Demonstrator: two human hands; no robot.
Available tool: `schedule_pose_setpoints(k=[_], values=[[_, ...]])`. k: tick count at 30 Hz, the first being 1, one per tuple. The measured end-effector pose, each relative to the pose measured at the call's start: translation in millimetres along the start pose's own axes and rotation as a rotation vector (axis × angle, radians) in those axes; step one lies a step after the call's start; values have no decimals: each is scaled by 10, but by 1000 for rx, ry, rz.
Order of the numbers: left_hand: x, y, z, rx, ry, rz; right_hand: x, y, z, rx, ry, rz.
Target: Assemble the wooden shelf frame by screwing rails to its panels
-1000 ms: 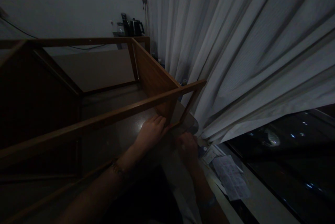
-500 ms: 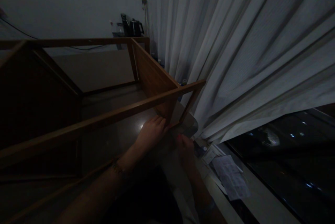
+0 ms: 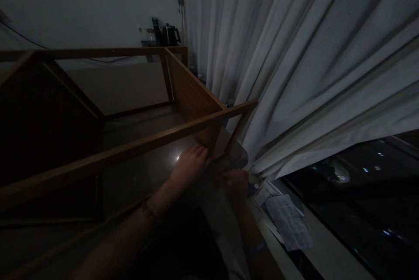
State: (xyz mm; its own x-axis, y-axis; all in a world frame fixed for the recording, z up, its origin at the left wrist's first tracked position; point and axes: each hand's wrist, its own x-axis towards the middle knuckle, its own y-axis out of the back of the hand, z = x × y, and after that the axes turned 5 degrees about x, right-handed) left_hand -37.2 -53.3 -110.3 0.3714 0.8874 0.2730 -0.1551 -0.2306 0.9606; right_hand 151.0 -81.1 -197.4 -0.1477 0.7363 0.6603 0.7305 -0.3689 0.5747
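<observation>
A wooden furniture frame [image 3: 131, 151] with rails and a flat wooden panel [image 3: 193, 94] takes up the left and middle of the dim head view. My left hand [image 3: 193, 162] is wrapped round the lower near corner of the panel, its fingertips against the wood. To its right, my right hand [image 3: 236, 182] is closed below the frame's short end post [image 3: 237, 134]. Whatever its fingers may hold is too dark to make out.
White curtains [image 3: 278, 66] hang along the right side. Papers [image 3: 290, 221] lie on the sill by the dark window [image 3: 366, 192]. A black kettle [image 3: 170, 34] stands behind the frame, near the wall. A pale rounded surface [image 3: 237, 155] shows under the frame's end.
My right hand has shifted slightly to the right and turned at the wrist. My left hand and the wooden frame stay where they were.
</observation>
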Motion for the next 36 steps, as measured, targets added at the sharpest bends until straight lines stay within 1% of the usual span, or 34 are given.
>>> schedule_pose_setpoints(k=[5,10,13,15,24,27,31,36], values=[[-3,-15,4,-3,-15,12,-18,3,106,3,123,-49],[-13,-62,3,-23,-6,26,-31,39,108,-12,145,-136],[-15,-69,1,-22,-11,40,2,43,63,-26,117,-181],[-15,-64,-1,-19,-18,46,26,37,20,-27,82,-184],[-19,-7,4,-31,-8,15,4,-19,-278,25,-176,-104],[-17,-15,-1,-21,-11,16,-1,-54,-323,21,-223,-95],[-8,-40,-8,3,-9,8,12,-77,-287,-51,-208,-77],[0,-45,-9,4,-22,27,61,-34,-235,-147,-111,-105]])
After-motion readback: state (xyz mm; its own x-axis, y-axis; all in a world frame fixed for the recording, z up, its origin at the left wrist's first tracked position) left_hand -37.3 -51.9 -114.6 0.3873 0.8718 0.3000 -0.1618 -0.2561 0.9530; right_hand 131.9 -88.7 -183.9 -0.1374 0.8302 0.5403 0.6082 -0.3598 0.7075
